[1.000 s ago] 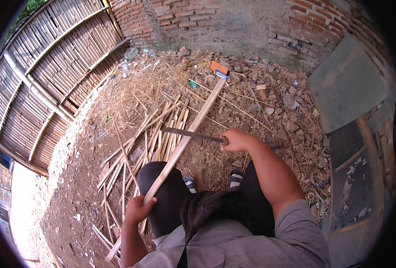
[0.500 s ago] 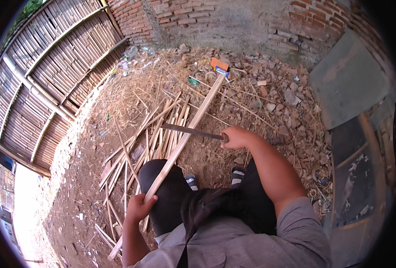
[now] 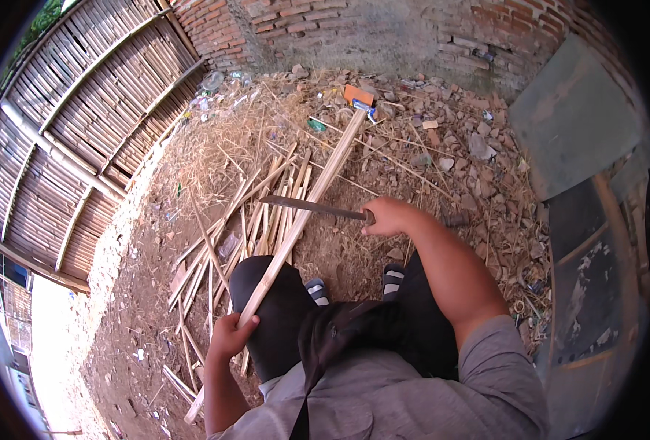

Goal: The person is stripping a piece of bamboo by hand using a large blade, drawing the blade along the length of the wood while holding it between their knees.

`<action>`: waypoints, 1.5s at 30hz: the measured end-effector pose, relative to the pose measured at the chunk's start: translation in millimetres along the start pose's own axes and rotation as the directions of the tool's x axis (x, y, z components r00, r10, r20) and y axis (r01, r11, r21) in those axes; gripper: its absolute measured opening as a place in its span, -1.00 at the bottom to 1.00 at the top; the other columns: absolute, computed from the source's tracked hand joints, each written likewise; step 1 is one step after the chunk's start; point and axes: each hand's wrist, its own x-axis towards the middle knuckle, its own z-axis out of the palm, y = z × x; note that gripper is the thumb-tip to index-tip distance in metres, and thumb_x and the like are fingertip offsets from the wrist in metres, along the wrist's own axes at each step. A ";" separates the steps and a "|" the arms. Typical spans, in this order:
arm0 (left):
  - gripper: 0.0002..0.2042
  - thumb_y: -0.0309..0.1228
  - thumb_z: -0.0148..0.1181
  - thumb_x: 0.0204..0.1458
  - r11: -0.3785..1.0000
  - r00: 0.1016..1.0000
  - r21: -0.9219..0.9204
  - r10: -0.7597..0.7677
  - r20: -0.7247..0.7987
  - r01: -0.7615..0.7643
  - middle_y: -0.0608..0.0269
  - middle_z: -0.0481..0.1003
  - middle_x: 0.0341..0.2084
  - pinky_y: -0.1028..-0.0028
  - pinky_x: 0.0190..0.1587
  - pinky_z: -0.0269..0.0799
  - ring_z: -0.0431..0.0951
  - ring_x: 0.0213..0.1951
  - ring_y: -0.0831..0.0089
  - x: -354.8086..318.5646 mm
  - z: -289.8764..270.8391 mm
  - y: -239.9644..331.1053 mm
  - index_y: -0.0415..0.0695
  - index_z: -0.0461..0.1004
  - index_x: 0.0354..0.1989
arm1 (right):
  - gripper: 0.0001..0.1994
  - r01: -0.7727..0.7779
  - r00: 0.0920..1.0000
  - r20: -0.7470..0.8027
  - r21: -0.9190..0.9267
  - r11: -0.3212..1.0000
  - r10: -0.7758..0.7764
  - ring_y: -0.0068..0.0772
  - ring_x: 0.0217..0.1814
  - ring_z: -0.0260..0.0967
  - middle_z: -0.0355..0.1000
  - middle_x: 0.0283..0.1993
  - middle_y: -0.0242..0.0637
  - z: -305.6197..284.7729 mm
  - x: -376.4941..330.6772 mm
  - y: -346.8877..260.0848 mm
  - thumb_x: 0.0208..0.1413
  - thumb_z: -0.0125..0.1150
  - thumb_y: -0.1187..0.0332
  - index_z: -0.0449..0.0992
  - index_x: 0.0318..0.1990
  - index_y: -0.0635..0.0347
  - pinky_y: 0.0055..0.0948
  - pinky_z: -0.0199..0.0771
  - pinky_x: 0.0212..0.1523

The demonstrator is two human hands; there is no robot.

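Bamboo fence: a wall of split canes (image 3: pixel 83 117) closes the left side, so the yard is hemmed in where this person sits.
Brick wall: red brick (image 3: pixel 383 29) across the back, rubble and dry straw heaped at its foot.
Ground: bare packed dirt (image 3: pixel 134 308), littered with stones and scraps.
Grey panel: a flat sheet (image 3: pixel 574 117) leans at the right, out of the way.
Strip pile: thin bamboo slats (image 3: pixel 266 213) lie fanned out just ahead of the knees.
Long strip: one pale bamboo strip (image 3: pixel 303 213) slants away from the lap, far end resting on the rubble, steady enough to cut.
Left hand (image 3: pixel 230 336): closed round the strip's near end, beside the knee.
Right hand (image 3: pixel 387 216): fisted on the handle of a knife.
Knife: dark blade (image 3: pixel 307 207) laid crosswise on the strip, touching it.
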 end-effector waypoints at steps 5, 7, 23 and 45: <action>-0.51 -0.02 0.36 0.05 0.999 1.000 -0.049 -0.009 0.004 0.010 0.29 0.42 -0.73 0.36 -0.52 0.31 0.38 -0.60 0.58 -0.2 1.4 -2.8 -0.30 0.52 -0.56 | -0.60 0.018 1.000 0.006 -0.012 1.000 -0.018 -0.06 -0.14 0.53 0.55 -0.25 -0.08 -0.4 -0.3 -1.0 -0.03 0.44 0.14 0.56 -0.09 0.14 -0.17 0.48 -0.12; -0.52 -0.04 0.37 0.05 0.998 1.000 -0.057 -0.010 -0.004 0.010 0.31 0.42 -0.73 0.38 -0.52 0.30 0.38 -0.59 0.59 -0.3 1.6 -1.2 -0.31 0.53 -0.56 | -0.60 0.014 1.000 0.002 -0.011 1.000 -0.014 -0.06 -0.14 0.53 0.55 -0.25 -0.08 1.1 0.9 1.1 -0.03 0.44 0.13 0.56 -0.09 0.15 -0.16 0.48 -0.12; -0.53 -0.03 0.35 0.07 0.995 0.999 -0.089 -0.039 0.036 0.042 0.38 0.43 -0.70 0.44 -0.51 0.29 0.37 -0.57 0.63 -0.9 0.5 -0.4 -0.31 0.56 -0.49 | -0.56 0.054 0.999 -0.006 0.009 0.999 -0.054 -0.06 -0.15 0.51 0.54 -0.25 -0.10 2.0 3.1 4.6 -0.05 0.46 0.10 0.54 -0.10 0.17 -0.14 0.45 -0.15; -0.50 0.01 0.34 0.01 0.986 0.995 0.161 0.063 -0.080 -0.049 -0.08 0.48 -0.69 0.18 -0.45 0.39 0.55 -0.58 0.10 -1.7 3.7 7.4 -0.33 0.57 -0.49 | -0.60 -0.066 0.998 0.012 -0.128 0.990 0.068 -0.03 -0.05 0.53 0.57 -0.15 -0.08 -10.3 -8.6 -11.7 -0.05 0.37 0.23 0.58 -0.01 0.08 -0.12 0.51 -0.04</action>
